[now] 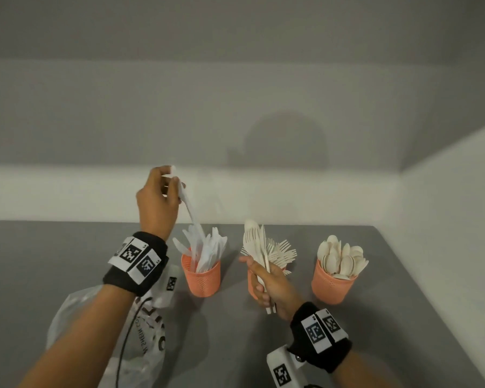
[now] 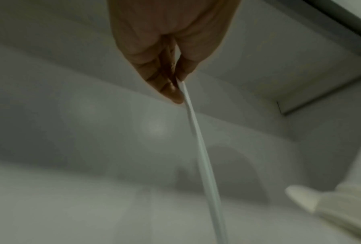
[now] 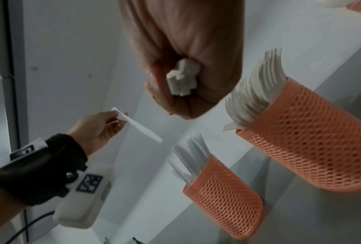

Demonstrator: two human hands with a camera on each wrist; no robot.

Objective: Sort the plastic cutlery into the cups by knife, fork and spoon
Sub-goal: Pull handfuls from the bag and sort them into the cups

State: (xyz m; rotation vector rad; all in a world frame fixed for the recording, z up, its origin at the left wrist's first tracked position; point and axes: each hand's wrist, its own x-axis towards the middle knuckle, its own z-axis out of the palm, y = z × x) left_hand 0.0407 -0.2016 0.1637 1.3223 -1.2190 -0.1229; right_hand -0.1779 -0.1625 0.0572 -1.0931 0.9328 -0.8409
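The white knife is in the air over the left cup, its lower end among the knives that already stand there; the left hand pinches its upper end between thumb and fingertips. The task seems far along, as I judge it: the left cup is full of knives, the middle cup holds many forks, and the right cup is packed with spoons. What is left, as far as the pictures show, is the bundle of cutlery that the right hand grips in a closed fist, with the handle ends sticking out under the hand. In this bundle I can see forks and at least one spoon (the exact count I cannot tell). The left hand is raised high above its cup with the wrist bent and the knife slanting down, so it looks ready to drop it in. The right hand waits lower, just in front of the middle cup, and holds the bundle upright. All three cups stand in a row on the grey table, and a plastic bag lies near the left forearm.
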